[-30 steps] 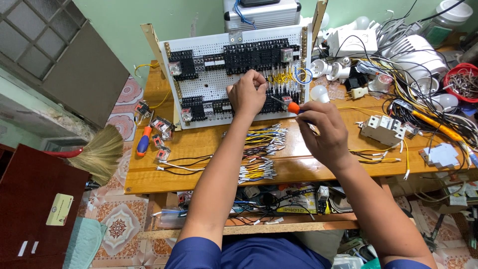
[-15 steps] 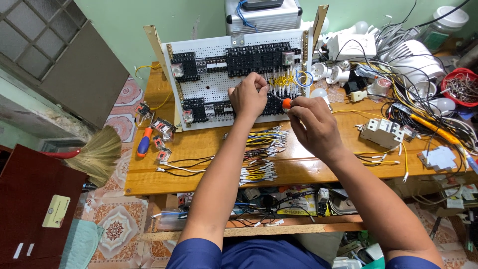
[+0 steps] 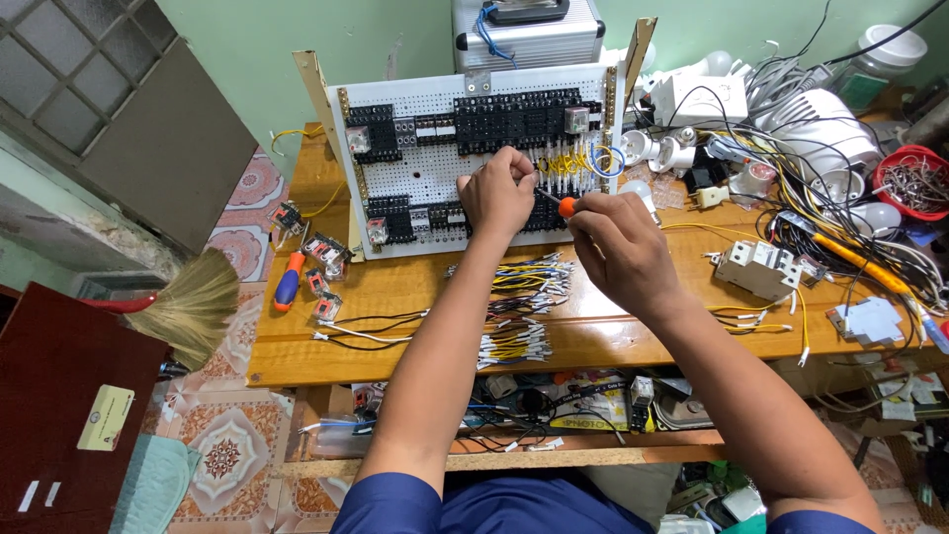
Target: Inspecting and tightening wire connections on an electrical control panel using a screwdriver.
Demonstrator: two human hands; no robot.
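So the screwdriver [image 3: 563, 206] with the orange handle is sitting in the right hand [image 3: 618, 247], fingers curled shut around the handle, and its tip points left toward the white perforated panel [image 3: 435, 178] propped up at the back of the desk [image 3: 415, 297]. The tip ends right about at the row of black terminal blocks [image 3: 514, 119], next to a bunch of short yellow wires [image 3: 568, 163] looped into the panel. The left hand [image 3: 497, 193] is up against the board just beside the tip, fingers bunched together and pinching something small there; can't really make out what, it's hidden by the knuckles.

Below the hands, on the wooden desk, there are bundles of cut wires [image 3: 519, 307] laid out in rows, yellow, white and black, all with ferrule ends. Off to the left lies a second screwdriver with a blue and red handle [image 3: 288, 280], near a couple of small relays [image 3: 321, 262]. To the right of the right hand there's a grey circuit breaker [image 3: 759, 267] lying on its side, and past that a big tangle of cables [image 3: 840, 198] with white lamp holders mixed in, plus a red bowl [image 3: 914, 183] of metal bits at the far edge.

Behind the panel stands a silver aluminium case [image 3: 529, 35]. A straw broom [image 3: 188, 307] leans at the left of the desk, over the patterned floor tiles [image 3: 222, 455].
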